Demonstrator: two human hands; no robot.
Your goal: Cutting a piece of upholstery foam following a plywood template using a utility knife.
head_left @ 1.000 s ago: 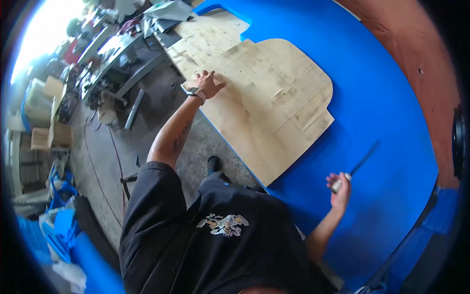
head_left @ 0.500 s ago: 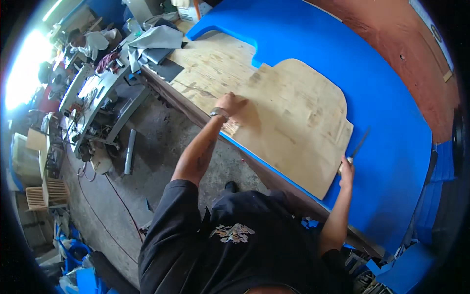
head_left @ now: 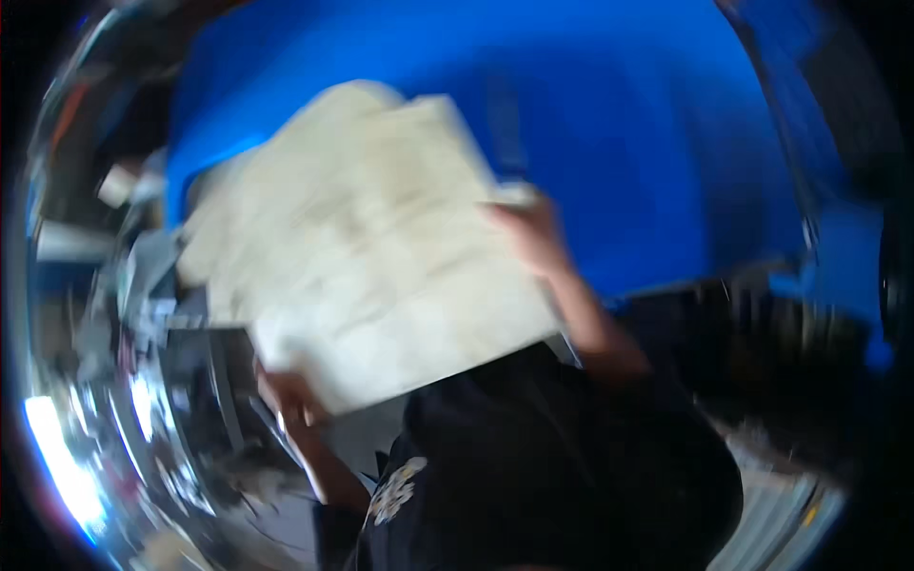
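— Where was the pale pattern board (head_left: 371,247)?
— It lay on the blue sheet (head_left: 619,143), with cluttered benches at left.
— And the hands?
— Left hand (head_left: 290,395) at its lower edge, right hand (head_left: 533,233) on its right edge. Blur hid their grip.

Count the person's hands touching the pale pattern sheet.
2. The left hand grips the pale pattern sheet at its lower left edge; the right hand is on its right edge. Motion blur hides the fingers.
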